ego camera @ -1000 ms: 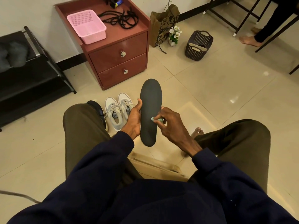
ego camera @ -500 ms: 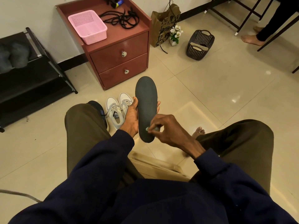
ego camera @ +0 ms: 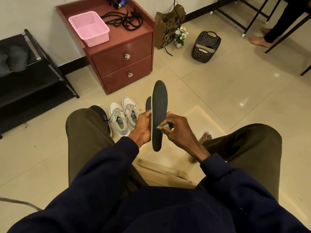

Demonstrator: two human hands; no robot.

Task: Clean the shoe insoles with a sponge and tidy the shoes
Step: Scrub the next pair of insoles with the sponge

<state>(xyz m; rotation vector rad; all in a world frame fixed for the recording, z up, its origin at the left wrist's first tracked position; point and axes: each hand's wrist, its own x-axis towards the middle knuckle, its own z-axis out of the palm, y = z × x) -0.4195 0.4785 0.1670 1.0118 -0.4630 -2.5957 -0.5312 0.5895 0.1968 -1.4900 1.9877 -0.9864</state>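
The sponge: only a pale green corner shows, the rest is buried under the curled fingers of the right hand. The left hand: its fingers pass behind the front insole and are mostly hidden. The rear insole: only a sliver of one end shows, and what holds it cannot be told. The dark shoe: largely covered by the left thigh. An object at the back of the cabinet: cut by the top edge, unidentifiable. The shoe rack: cut by the left edge. The paper bag: its print is too small to read.

Head-worn camera looks steeply down, close over the lap.
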